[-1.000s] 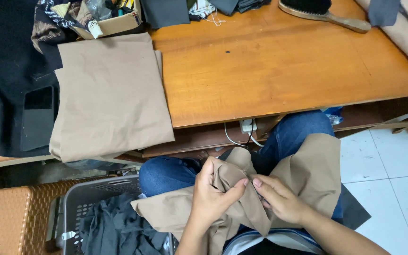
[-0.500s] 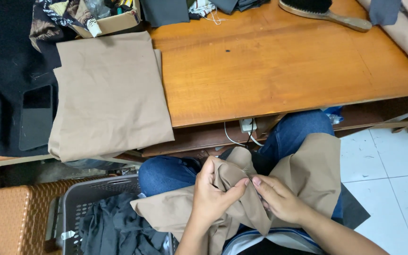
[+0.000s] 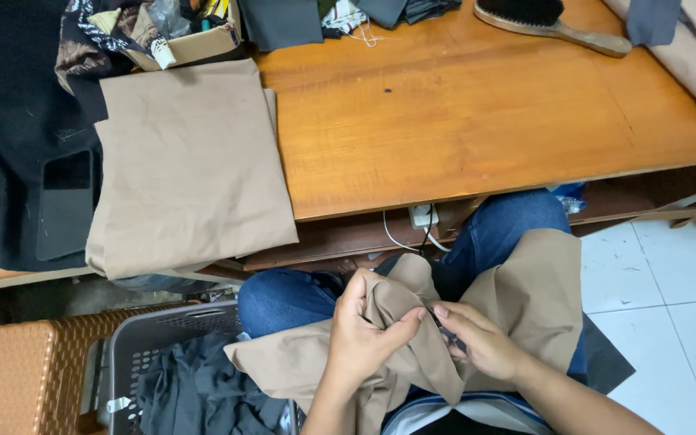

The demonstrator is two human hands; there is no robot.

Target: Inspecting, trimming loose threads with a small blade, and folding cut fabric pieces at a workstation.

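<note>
Head view: tan cloth [image 3: 517, 298] bunched on my lap below the wooden table [image 3: 477, 113], my left hand [image 3: 362, 338] gripping a fold, my right hand [image 3: 483, 342] pinching the same cloth beside it, grey laundry basket [image 3: 155, 338] at my left.
</note>
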